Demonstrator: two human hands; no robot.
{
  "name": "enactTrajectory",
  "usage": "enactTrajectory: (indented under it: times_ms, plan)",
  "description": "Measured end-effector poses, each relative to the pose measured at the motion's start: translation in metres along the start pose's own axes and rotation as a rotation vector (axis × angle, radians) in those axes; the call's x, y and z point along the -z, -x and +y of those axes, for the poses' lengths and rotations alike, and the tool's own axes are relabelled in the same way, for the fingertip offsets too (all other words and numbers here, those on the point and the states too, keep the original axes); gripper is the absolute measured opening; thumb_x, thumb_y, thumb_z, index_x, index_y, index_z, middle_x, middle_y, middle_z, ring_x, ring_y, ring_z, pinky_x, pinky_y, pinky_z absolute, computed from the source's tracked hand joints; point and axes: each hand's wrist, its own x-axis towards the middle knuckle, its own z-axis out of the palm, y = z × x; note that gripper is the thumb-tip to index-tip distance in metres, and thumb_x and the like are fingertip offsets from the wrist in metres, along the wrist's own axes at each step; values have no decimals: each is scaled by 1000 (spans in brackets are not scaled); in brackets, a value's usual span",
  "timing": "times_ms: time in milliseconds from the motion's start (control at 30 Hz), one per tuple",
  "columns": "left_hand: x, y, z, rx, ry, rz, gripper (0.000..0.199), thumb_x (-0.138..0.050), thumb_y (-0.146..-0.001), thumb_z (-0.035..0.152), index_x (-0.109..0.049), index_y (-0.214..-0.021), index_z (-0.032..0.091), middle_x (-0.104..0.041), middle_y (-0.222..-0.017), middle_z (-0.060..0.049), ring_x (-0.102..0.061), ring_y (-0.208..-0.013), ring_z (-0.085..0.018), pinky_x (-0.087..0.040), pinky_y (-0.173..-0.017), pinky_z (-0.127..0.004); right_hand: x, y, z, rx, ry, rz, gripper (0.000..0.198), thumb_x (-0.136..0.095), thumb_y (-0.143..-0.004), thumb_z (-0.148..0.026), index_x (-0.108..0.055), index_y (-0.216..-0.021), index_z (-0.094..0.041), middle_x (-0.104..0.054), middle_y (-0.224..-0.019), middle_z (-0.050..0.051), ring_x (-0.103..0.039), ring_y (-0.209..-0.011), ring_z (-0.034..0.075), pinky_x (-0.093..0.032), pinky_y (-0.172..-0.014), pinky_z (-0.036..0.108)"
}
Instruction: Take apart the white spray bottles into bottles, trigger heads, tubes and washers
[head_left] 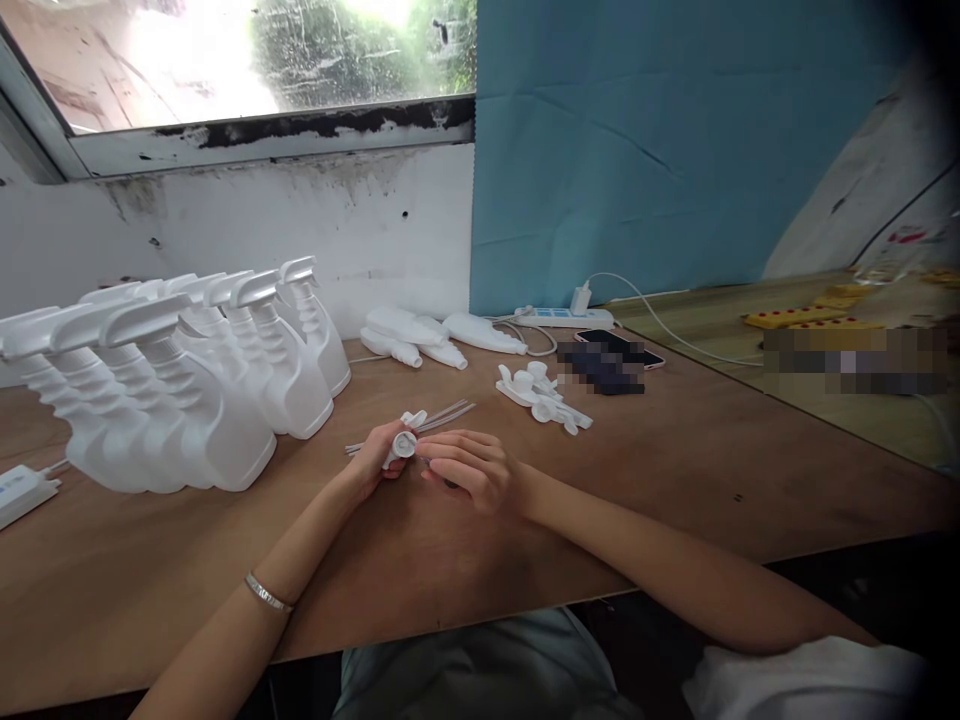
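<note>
My left hand [373,458] is closed round a white trigger spray head [405,446], its round collar facing me. Close against the collar's right side are the bent fingers of my right hand [474,468]. They are drawn together in a pinch, and whatever lies between them is too small to make out. Behind both hands, several thin clear tubes [454,411] lie on the brown table [525,560]. A loose pile of white spray heads [546,398] rests farther back, to the right of my hands.
White spray bottles [225,400] with heads fitted stand in rows at left. Several white bottles without heads [431,333] lie by the wall. A power strip [562,317], phone [630,349] and cable are at back right; another white strip [26,495] is at far left.
</note>
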Motion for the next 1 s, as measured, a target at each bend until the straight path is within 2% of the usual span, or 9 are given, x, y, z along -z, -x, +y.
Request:
enactTrajectory:
  times_ms: [300,400,600,667,733,867,1000]
  plan:
    - [2,1,2,40,-27,23,28,-49,-73,37,-43,-56,15,-35,-39,4,-22,-26,-3,-8,-29,-14,-4,2,-5,-277,-81,-31,8,-45,-83,-13,-43,-83,-20,-67,-85,6,-64,-79,12,-53,-68,21]
    - [3,-2,2,34,-23,50,30,-47,-73,38,-41,-54,15,-37,-40,4,-22,-27,-2,-8,-29,-13,-7,2,-5,-253,-65,-33,10,-44,-83,-10,-42,-81,-20,-66,-86,7,-63,-81,12,-53,-68,22]
    - [3,-4,4,48,7,77,32,-40,-76,40,-42,-56,15,-34,-40,5,-21,-26,-2,-8,-28,-13,-15,7,-5,-32,17,-99,15,-43,-82,-7,-40,-75,-19,-63,-92,8,-57,-101,16,-53,-77,27]
    - [3,-3,5,50,10,78,32,-39,-76,39,-42,-55,15,-34,-40,5,-20,-26,-2,-8,-28,-13,-17,8,-6,-51,7,-111,15,-42,-82,-7,-40,-75,-19,-63,-92,8,-57,-100,17,-53,-76,28]
    - [2,-2,5,45,8,84,31,-40,-76,38,-41,-55,15,-35,-40,4,-21,-26,-2,-8,-28,-12,-17,7,-7,-164,-46,-84,13,-40,-83,-8,-38,-77,-20,-64,-90,8,-60,-94,16,-53,-73,28]
    - [0,0,5,38,-10,105,31,-45,-76,39,-39,-55,16,-37,-40,4,-21,-26,-2,-8,-29,-12,-14,4,-7,-512,-146,68,13,-42,-84,-14,-32,-88,-22,-63,-85,7,-63,-76,14,-53,-63,28]
    - [-3,2,6,40,-30,115,28,-47,-76,36,-40,-57,16,-37,-39,4,-23,-26,-2,-8,-29,-12,-7,1,-5,-804,-329,128,15,-42,-86,-20,-28,-92,-21,-61,-84,6,-63,-70,13,-53,-61,29]
